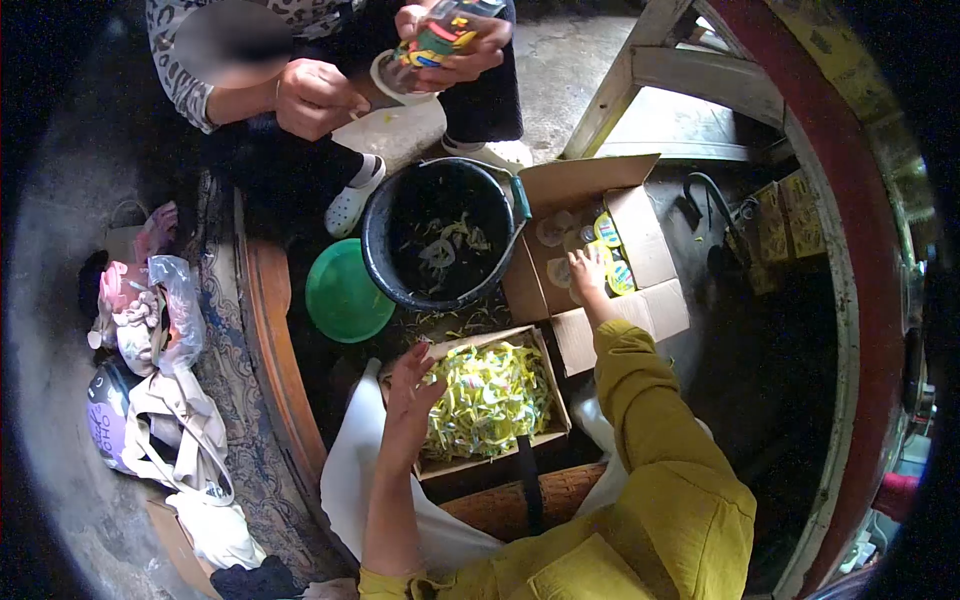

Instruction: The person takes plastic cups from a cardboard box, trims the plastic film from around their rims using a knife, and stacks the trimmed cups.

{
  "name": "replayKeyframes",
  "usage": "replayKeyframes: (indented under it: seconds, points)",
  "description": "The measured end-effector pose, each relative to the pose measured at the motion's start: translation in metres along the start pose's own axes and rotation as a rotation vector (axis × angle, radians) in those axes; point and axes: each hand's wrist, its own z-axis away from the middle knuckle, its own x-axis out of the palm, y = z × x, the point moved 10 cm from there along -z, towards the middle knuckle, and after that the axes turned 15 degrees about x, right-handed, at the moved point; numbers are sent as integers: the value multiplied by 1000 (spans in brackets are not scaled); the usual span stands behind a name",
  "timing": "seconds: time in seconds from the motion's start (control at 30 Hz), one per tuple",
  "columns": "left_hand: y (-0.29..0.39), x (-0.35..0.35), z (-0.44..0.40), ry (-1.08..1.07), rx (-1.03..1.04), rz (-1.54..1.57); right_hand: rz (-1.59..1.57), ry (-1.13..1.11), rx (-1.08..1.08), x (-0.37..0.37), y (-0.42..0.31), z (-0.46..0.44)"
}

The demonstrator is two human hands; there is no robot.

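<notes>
My right hand (590,270) reaches into an open cardboard box (635,215), on top of round yellow-lidded containers (620,277); whether it grips one is too small to tell. My left hand (408,388) is raised at the left edge of a shallow cardboard box (557,425), fingers apart and holding nothing. That shallow box is filled with a heap of yellow-green strips (485,397). Paler round pieces (553,228) lie in the left part of the open box.
A black bucket (375,255) with scraps inside stands ahead, beside a green round lid (345,292). Opposite, a seated person (320,95) holds a clear jar of colourful items. Bags (175,320) lie at left; a wooden frame (610,85) stands at upper right.
</notes>
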Motion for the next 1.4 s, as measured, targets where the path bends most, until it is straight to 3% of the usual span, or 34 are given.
replayKeyframes:
  seconds: [0.13, 0.27, 0.4, 0.47, 0.53, 0.6, 0.77, 0.8, 0.87, 0.93, 0.97, 1.0, 1.13, 1.27, 1.3, 1.33, 1.4]
  points:
    - [2, 0, 0, -33, 10, -20, -8, -26, 81, -5, -3, -6]
    - [4, -1, 2, -37, 35, -30, 109, 17, -95, 22, -14, -13]
    - [7, 0, 1, -18, 31, -28, -6, 137, -341, -11, -37, 19]
    - [9, 0, 0, -40, 77, -83, -60, -58, -328, 3, -47, 27]
    - [10, 2, 1, -48, 102, -95, 60, -47, -302, -5, -51, 33]
    - [12, 1, 3, -41, 102, -78, -13, -44, -134, -15, -43, 25]
    - [9, -1, 1, -26, 129, -49, -733, -178, 338, -18, 1, 2]
    - [8, -3, 1, -22, 119, -69, -806, -23, 382, -32, 14, 2]
    - [7, -5, 1, -17, 125, -96, -865, 82, 385, -41, 34, -10]
    - [8, -2, 1, -19, 165, -106, -1166, -110, 463, -42, 55, -18]
    - [7, -1, 1, -30, 177, -104, -1447, -192, 355, 3, 62, -42]
    - [7, 0, 0, -43, 194, -103, -1665, -482, 438, -52, 55, -16]
    - [7, 8, -1, -60, 172, -101, -1942, -739, 210, -143, 58, 16]
    - [-13, 39, 7, -133, 29, 18, -2164, -796, 32, -233, 51, 79]
    - [-22, 51, 9, -206, 34, 46, -2245, -819, 90, -255, 44, 104]
    - [-24, 59, 16, -209, 31, 143, -2278, -778, 29, -265, 39, 118]
    - [-17, 81, 28, -237, 37, 342, -2238, -494, 24, -303, 33, 164]
